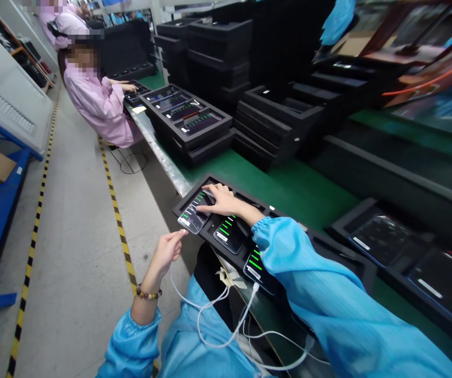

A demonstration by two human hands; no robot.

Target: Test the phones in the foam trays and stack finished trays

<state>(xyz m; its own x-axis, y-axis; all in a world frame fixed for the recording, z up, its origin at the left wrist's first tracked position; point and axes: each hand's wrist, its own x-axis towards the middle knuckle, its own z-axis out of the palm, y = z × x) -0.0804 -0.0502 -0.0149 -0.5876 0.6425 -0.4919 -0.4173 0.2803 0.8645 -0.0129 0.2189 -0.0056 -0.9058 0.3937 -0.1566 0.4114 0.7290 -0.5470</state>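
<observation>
My left hand (167, 251) pinches the plug of a white charging cable (178, 298) at the lower end of a smartphone (193, 212). That phone's lit screen shows green and white text, and its lower end sticks out over the edge of a black foam tray (211, 227). Across the phone's upper right side lies my right hand (222, 200), thumb on the screen and fingers around the far edge, gripping it. Beside it in the tray rests a second lit phone (231, 233). A third phone (257, 265), partly behind my right sleeve, has a white cable plug (255, 287) at its lower end.
Stacked foam trays with phones (188, 113) stand farther along the green bench (281, 186). More black trays (276, 123) rise behind. At right lies another tray of dark phones (383, 239). A co-worker in pink (92, 102) sits at the bench. Loose cables hang over my lap.
</observation>
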